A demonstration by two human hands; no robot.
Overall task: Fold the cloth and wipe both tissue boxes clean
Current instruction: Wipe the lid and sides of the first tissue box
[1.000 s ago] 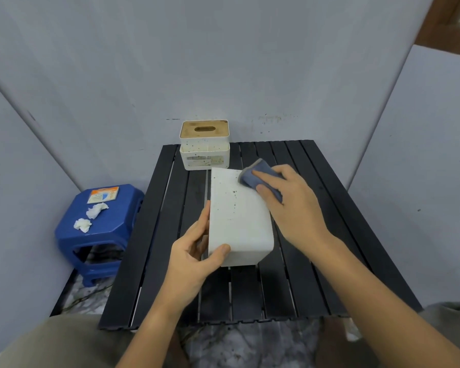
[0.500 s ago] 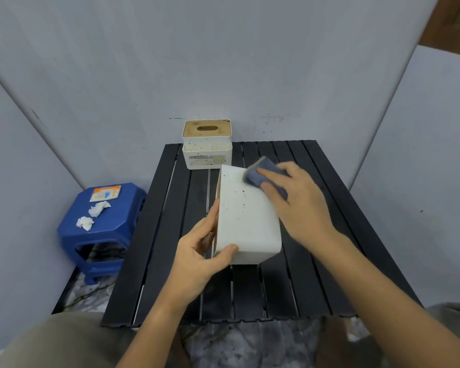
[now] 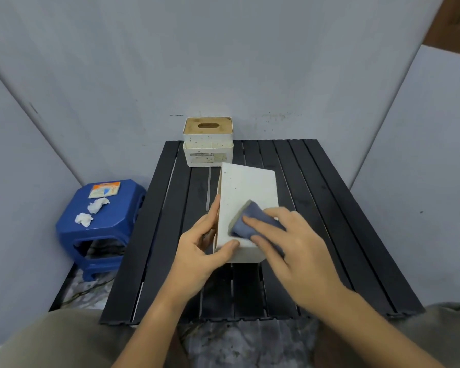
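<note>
A white speckled tissue box (image 3: pixel 246 187) lies lengthwise on the black slatted table (image 3: pixel 329 235), its far end raised. My left hand (image 3: pixel 197 256) grips its near left corner, thumb on the top face and fingers along the left side. My right hand (image 3: pixel 292 251) holds a folded blue cloth (image 3: pixel 243 227) and presses it onto the near part of the box's top face. A second white tissue box (image 3: pixel 208 144) with a brown slotted lid stands upright at the table's far edge, apart from both hands.
A blue plastic stool (image 3: pixel 101 224) stands left of the table with a small card and two crumpled white tissues on it. Grey panels close in the back and both sides. My knees are at the table's near edge.
My right hand has drawn the cloth from the box's far end down to its near end. The box has shifted slightly right and its far end has lifted. My left hand keeps its grip.
</note>
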